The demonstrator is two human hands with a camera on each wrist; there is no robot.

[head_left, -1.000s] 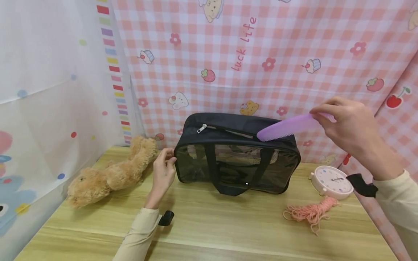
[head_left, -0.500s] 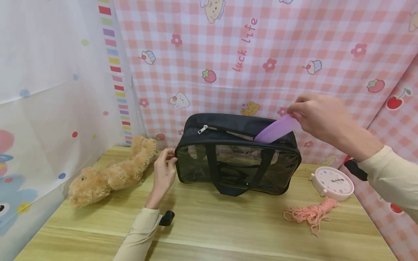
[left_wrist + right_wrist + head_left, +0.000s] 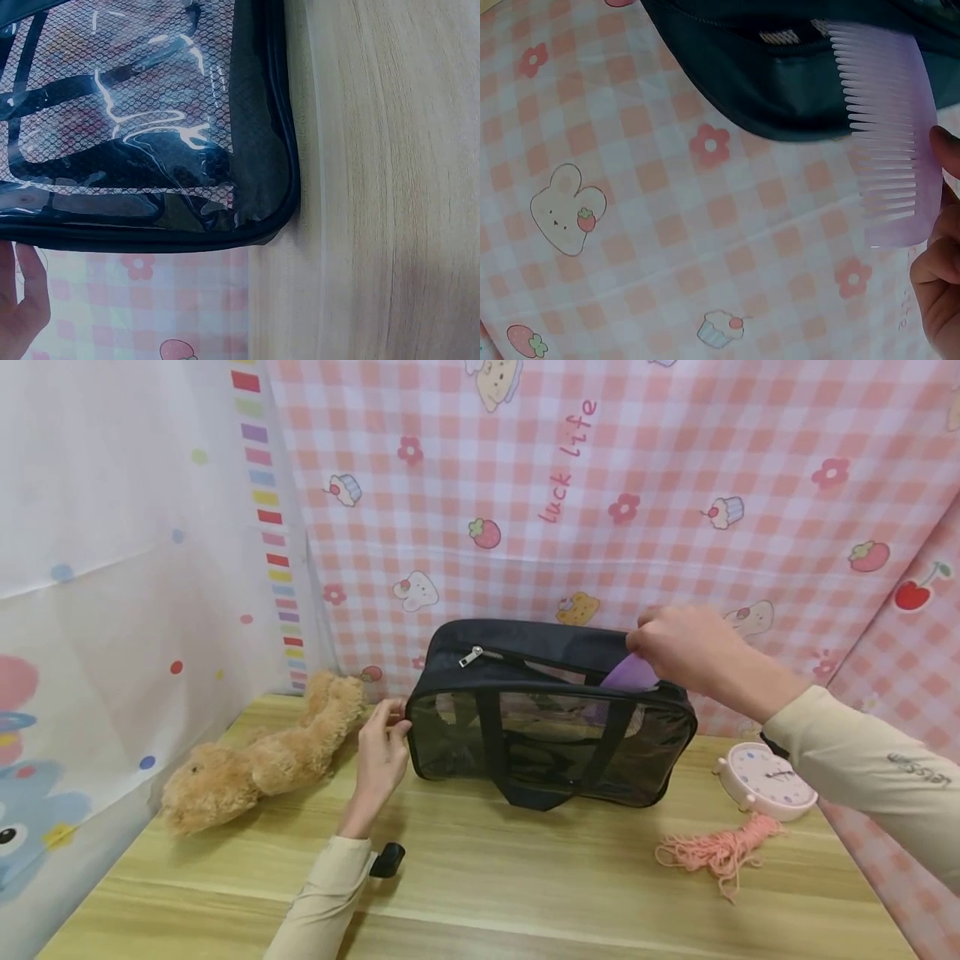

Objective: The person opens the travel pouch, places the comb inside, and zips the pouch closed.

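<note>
One plush toy (image 3: 262,768), tan, lies on the table (image 3: 487,893); one eye shows. Next, left hand (image 3: 382,752), fingers bent at the left edge of one black bag (image 3: 450,739); some tips out of sight, so cannot tell if it pinches or only touches. Bag stands upright: one zipper pull (image 3: 471,657), one front handle (image 3: 534,795); contents behind the tinted front panel hard to make out. One purple comb (image 3: 628,673) sits slantwise in the unzipped top, lower part dim through the panel, upper end pinched by right hand (image 3: 693,643). Far right, one pink clock (image 3: 768,779), rim partly covered at the sleeve; just beside it, one bundle of pink yarn (image 3: 720,850), strands uncountable.
</note>
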